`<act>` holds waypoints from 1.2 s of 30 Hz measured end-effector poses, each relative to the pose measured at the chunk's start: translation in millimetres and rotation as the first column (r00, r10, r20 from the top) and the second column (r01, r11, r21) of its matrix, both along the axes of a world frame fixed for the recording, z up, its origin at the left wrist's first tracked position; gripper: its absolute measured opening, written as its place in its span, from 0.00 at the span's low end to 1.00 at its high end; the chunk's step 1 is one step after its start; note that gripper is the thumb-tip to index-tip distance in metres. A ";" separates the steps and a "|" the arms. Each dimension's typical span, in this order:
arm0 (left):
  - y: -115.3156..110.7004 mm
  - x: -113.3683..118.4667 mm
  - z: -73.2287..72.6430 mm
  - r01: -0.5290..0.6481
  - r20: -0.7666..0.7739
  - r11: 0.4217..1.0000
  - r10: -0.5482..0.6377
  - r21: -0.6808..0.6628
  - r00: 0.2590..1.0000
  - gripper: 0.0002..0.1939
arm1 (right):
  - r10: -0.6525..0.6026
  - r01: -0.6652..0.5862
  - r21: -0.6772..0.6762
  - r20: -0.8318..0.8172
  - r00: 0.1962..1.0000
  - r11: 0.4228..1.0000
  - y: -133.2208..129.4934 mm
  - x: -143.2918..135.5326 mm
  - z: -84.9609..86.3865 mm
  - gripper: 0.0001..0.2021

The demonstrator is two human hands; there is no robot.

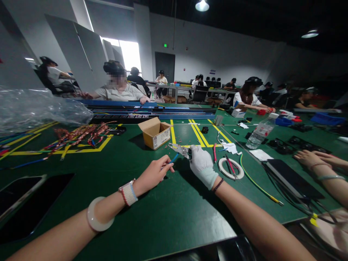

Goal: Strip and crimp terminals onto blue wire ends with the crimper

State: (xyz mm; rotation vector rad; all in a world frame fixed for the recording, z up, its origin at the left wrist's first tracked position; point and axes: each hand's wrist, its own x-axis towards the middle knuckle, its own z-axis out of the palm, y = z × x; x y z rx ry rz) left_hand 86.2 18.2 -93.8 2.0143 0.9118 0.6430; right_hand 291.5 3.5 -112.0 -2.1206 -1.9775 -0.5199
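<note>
Bare and closed, my left hand [157,169] pinches a short blue wire [174,158] between thumb and fingers. In a white glove, my right hand [200,161] is wrapped round a pair of wire strippers [180,149], whose jaws point left. The wire's far end meets the tool's jaws; whether they are clamped on it I cannot make out. Just beyond the tool stands an open cardboard box [155,136], with small copper-coloured scraps on the table beside it. Right of my gloved hand lie a red-handled tool [214,153] and a roll of white tape [238,172].
A bundle of stripped copper wires [81,135] lies at the left, near phones or tablets [40,203]. To the right are a green-yellow cable [257,185], a plastic bottle [260,132], a black flat device [293,177] and another person's hands [312,159]. Blue rails [152,110] run across the back.
</note>
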 end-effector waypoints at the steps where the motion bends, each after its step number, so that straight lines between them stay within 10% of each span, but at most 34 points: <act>1: 0.4 -0.1 -0.7 -0.002 -0.001 1.000 0.002 0.009 1.000 0.12 | 0.000 0.000 -0.015 -0.013 1.000 1.000 -0.3 -0.6 0.5 0.16; 14: 23.9 -15.4 -9.6 -0.099 -0.232 0.950 0.172 0.295 0.957 0.10 | -0.102 0.102 0.021 0.009 0.995 0.995 7.6 16.0 21.7 0.13; 26: 24.9 -23.4 -24.9 0.081 -0.492 0.815 0.264 0.574 0.829 0.11 | 0.073 -0.101 0.087 0.272 0.959 0.991 113.8 -31.2 99.8 0.14; 36: 26.0 -27.4 -28.4 0.099 -0.470 0.794 0.250 0.600 0.847 0.10 | 0.135 -0.198 0.101 0.441 0.887 0.975 152.0 -71.6 112.2 0.21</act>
